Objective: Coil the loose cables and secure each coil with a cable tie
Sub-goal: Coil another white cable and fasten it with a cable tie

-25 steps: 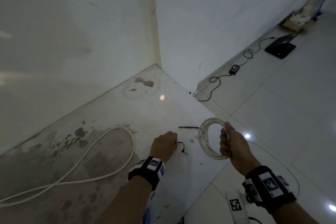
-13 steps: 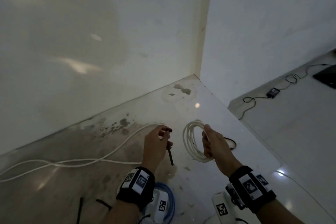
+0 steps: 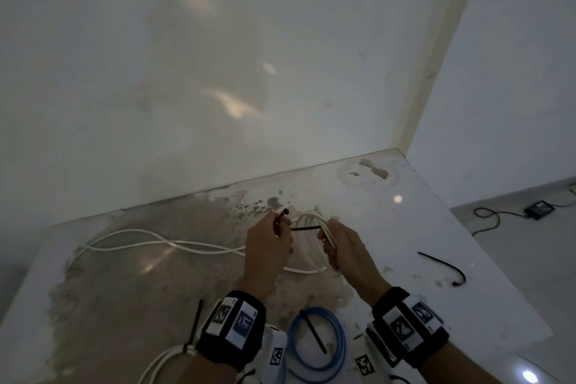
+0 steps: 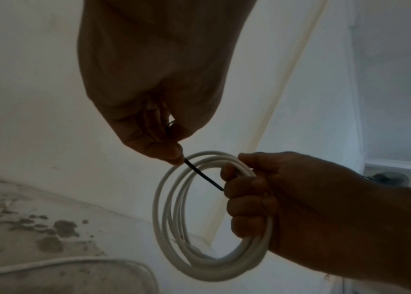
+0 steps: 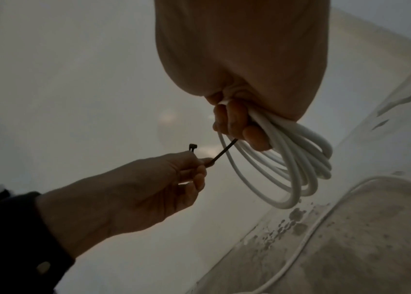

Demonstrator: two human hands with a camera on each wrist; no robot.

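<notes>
My right hand grips a coil of white cable, fingers wrapped round the bundled turns, held above the stained table. My left hand pinches a black cable tie between thumb and fingers. The tie's head sticks up past the fingers, and its thin tail reaches across through the coil's opening to the fingers of my right hand.
A loose white cable snakes over the table's left half. A blue coil with a black tie across it lies near my wrists. Another tied white cable lies bottom left, a spare black tie right. Walls close behind; the table edge drops right.
My left hand picked a black tie off the table and brought it up to the coil. Both hands came together; the tie's tail now passes into the coil. The head view swung left.
</notes>
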